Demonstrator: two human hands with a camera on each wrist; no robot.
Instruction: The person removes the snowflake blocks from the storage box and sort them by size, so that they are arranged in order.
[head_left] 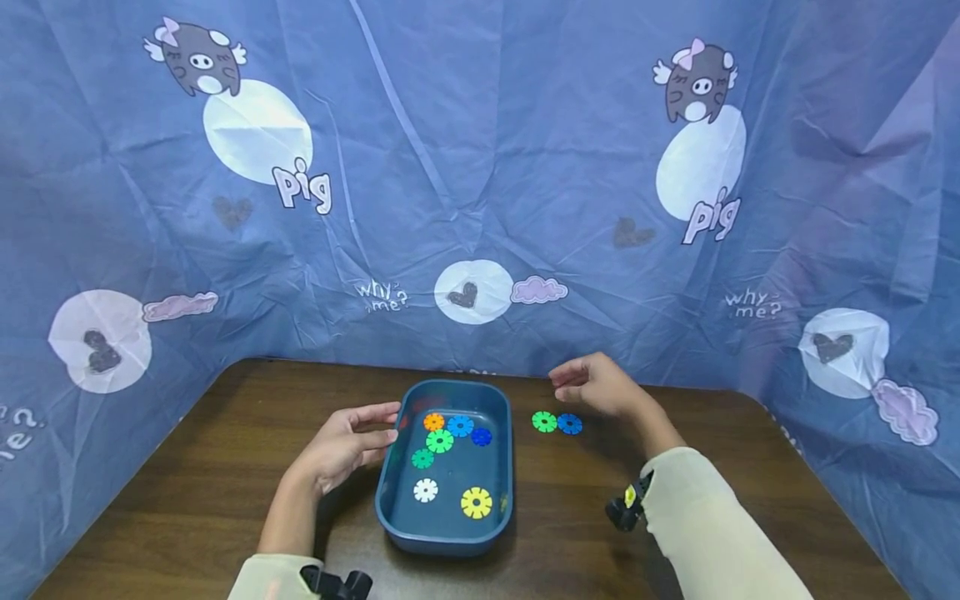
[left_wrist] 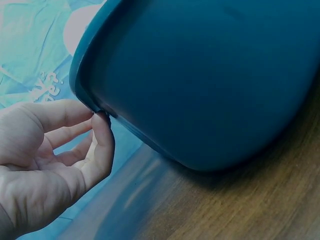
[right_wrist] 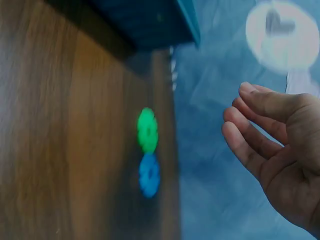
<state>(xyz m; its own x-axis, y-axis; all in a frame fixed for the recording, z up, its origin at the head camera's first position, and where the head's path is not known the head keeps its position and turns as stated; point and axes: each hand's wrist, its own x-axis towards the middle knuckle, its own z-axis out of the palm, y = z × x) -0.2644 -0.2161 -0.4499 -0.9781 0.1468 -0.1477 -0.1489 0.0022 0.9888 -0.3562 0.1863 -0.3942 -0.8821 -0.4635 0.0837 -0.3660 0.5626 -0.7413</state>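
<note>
A blue plastic tray point(head_left: 444, 547) stands on the table with several notched plastic discs inside, among them an orange point(head_left: 434, 422), a white point(head_left: 426, 490) and a yellow disc point(head_left: 476, 502). My left hand point(head_left: 347, 446) holds the tray's left rim between thumb and fingertips, which also shows in the left wrist view point(left_wrist: 60, 165). Right of the tray, a green disc point(head_left: 544, 422) and a blue disc point(head_left: 570, 423) lie edge to edge; whether they interlock I cannot tell. Beyond them hovers my right hand point(head_left: 600, 387), fingers loosely bent, thumb apart from them, holding nothing.
The brown wooden table point(head_left: 592, 533) ends at a blue printed curtain point(head_left: 480, 167) close behind the tray. Cameras are strapped to both wrists, one on the right sleeve point(head_left: 720, 525) and one on the left sleeve point(head_left: 273, 577).
</note>
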